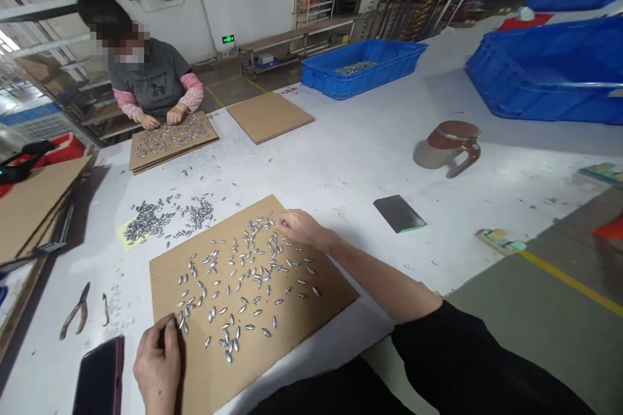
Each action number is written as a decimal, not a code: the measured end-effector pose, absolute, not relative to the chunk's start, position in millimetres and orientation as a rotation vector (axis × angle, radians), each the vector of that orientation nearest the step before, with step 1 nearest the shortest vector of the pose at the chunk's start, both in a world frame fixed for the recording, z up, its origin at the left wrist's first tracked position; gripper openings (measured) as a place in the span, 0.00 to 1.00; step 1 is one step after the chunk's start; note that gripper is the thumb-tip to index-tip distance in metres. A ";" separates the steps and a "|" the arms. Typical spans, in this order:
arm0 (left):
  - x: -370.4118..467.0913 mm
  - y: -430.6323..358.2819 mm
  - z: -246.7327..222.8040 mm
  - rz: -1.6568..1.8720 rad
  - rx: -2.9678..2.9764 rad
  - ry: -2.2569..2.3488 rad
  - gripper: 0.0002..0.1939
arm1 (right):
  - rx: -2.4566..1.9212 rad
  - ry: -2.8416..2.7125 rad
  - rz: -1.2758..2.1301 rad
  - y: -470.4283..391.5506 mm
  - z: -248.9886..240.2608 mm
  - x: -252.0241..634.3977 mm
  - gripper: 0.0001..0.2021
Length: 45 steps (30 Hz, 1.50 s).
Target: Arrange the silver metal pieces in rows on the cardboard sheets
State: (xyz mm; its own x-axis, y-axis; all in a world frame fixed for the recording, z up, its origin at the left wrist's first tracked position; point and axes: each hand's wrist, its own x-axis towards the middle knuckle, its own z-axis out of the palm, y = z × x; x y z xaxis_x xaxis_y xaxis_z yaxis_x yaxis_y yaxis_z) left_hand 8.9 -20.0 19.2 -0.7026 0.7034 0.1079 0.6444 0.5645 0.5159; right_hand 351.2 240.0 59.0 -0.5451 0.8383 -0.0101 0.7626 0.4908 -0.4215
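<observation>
A cardboard sheet (257, 350) lies in front of me, strewn with small silvery, spindle-shaped metal pieces (244, 300). My left hand (158, 360) rests at the sheet's left edge, fingers curled and tips together beside a few pieces. At the far right part of the sheet, my right hand (302, 229) has its thumb and fingers pinched together among the pieces. Whatever either hand pinches is too small or hidden to make out. Beyond the sheet, a heap of the same pieces (146, 219) lies on the table, partly over a yellow paper (127, 241).
Pliers (78, 312) and a phone (98, 376) lie at left. A dark sanding block (399, 214) and a lidded mug (448, 144) stand right on the white table (350, 175). Blue bins (360, 71) sit farther back. Across, a co-worker (153, 78) handles pieces on stacked cardboard (175, 154).
</observation>
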 end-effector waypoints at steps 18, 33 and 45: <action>4.5 -24.9 11.8 0.798 1.118 2.651 0.21 | -1.518 -2.549 0.502 265.0 69.0 346.6 0.11; 5.5 -24.9 11.7 0.846 1.148 2.622 0.22 | -1.582 -2.752 0.388 257.4 62.2 318.1 0.13; 5.3 -26.2 11.1 0.857 1.144 2.626 0.21 | -1.376 -2.857 0.156 295.8 67.7 302.1 0.14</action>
